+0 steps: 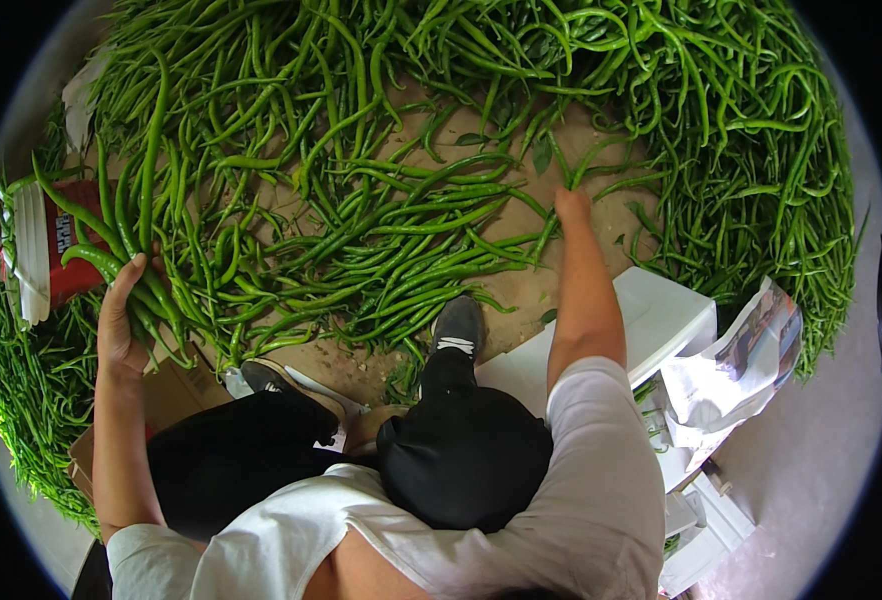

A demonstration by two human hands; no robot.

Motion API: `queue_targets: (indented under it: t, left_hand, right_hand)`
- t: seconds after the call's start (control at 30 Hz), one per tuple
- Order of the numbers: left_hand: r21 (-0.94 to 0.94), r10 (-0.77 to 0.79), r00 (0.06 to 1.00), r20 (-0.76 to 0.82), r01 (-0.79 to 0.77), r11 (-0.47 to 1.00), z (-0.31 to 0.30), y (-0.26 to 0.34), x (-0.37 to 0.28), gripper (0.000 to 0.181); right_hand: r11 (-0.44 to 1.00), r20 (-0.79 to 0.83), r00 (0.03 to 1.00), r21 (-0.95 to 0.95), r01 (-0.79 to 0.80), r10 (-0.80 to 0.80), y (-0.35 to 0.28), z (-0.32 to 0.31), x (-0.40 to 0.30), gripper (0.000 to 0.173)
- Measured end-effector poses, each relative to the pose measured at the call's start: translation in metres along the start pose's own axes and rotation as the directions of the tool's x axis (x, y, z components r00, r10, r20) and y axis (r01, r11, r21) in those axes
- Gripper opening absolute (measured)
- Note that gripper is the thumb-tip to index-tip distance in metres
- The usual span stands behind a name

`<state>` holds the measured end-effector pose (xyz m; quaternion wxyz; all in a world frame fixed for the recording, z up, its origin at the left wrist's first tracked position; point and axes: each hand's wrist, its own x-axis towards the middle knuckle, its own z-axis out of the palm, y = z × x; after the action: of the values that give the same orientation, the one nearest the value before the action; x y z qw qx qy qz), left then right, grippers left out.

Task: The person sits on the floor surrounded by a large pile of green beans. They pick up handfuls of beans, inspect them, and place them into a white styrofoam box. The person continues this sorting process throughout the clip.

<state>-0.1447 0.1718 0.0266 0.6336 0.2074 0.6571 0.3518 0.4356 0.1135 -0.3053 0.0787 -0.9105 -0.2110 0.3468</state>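
Observation:
On the left, my left hand (124, 311) grips a bunch of long green chili peppers (150, 165), its thumb pressed across them and their tips fanning upward. My right hand (573, 207), its arm stretched forward, is closed around a few green peppers (559, 154) over the brown ground. Between both hands lies a loose spread of green peppers (411, 232), many of them running roughly side by side. The fingers of my right hand are mostly hidden behind its back.
A deep heap of green peppers (741, 165) curves around the far side and right. White foam boxes (666, 322) and a printed plastic sheet (733, 375) sit at right. At left are a red-and-white bucket (36, 247), a cardboard box (186, 397) and more peppers (36, 405). My shoe (460, 330) borders the spread.

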Motion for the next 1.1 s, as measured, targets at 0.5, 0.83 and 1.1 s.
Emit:
queue_targets:
  t: [0.5,0.83,1.1]
  left_hand:
    - [-0.013,0.017,1.000,0.006,-0.017,1.000,-0.003,0.004,-0.009,0.037]
    - [-0.097,0.026,0.998,0.055,-0.020,0.995,-0.009,0.005,-0.019,0.037]
    - [-0.066,0.079,0.993,0.082,-0.074,0.995,-0.019,0.006,-0.036,0.036]
  right_hand:
    - [0.750,-0.082,0.756,0.098,0.655,-0.650,-0.096,-0.017,-0.112,0.042]
    - [0.579,0.373,0.758,-0.491,0.651,-0.536,-0.111,0.026,-0.121,0.041]
    - [0.713,0.338,0.703,-0.119,0.692,-0.626,-0.033,-0.043,-0.153,0.032]
